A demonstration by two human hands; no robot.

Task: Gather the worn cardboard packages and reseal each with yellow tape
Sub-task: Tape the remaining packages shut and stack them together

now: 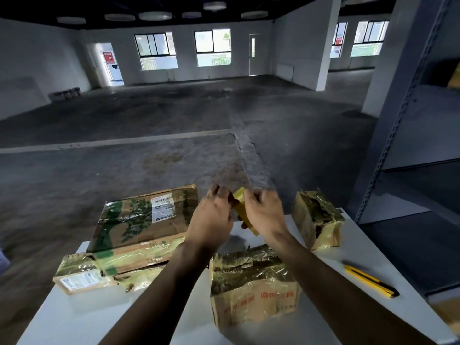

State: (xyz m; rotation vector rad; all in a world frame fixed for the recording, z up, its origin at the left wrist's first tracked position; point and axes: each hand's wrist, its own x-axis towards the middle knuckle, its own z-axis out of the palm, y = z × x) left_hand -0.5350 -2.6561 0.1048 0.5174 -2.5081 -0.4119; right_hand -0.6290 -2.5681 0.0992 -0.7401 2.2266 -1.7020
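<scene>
Forearms enter from the lower edge and meet above the white counter (pixel 361 247). Directly beneath them, nearest the front edge, stands a crumpled brown cardboard package with red print (pixel 251 287), its top torn and wrapped in wrinkled glossy film. Both hands are raised clear of it and hold a roll of yellow adhesive tape (pixel 242 211), seen edge-on between them. The right hand (pixel 266 212) is curled round the roll's right side. The left hand (pixel 211 215) is closed against its upper left edge, fingertips bunched at the rim — by judgement, searching for the free end. No loose strip is visible.

Procedure for this step:
- Steady the roll with the right hand and lift the end with a fingernail of the left, peeling slowly so that the tape does not split lengthwise.
- Draw out enough tape to cross the torn top and run down both sides before lowering the roll.
- Lay the strip on the flattest part of the film, as wrinkles are likely to lift the adhesive.

Other packages wait on the counter. A large flat cardboard box with green leaf print (pixel 146 225) lies on a smaller labelled cardboard box (pixel 79 278) at the left. A battered film-wrapped cardboard package (pixel 316 220) stands at the right rear. A yellow-and-black utility knife (pixel 371 282) lies at the right, apart from the packages — within reach for cutting the strip.
</scene>
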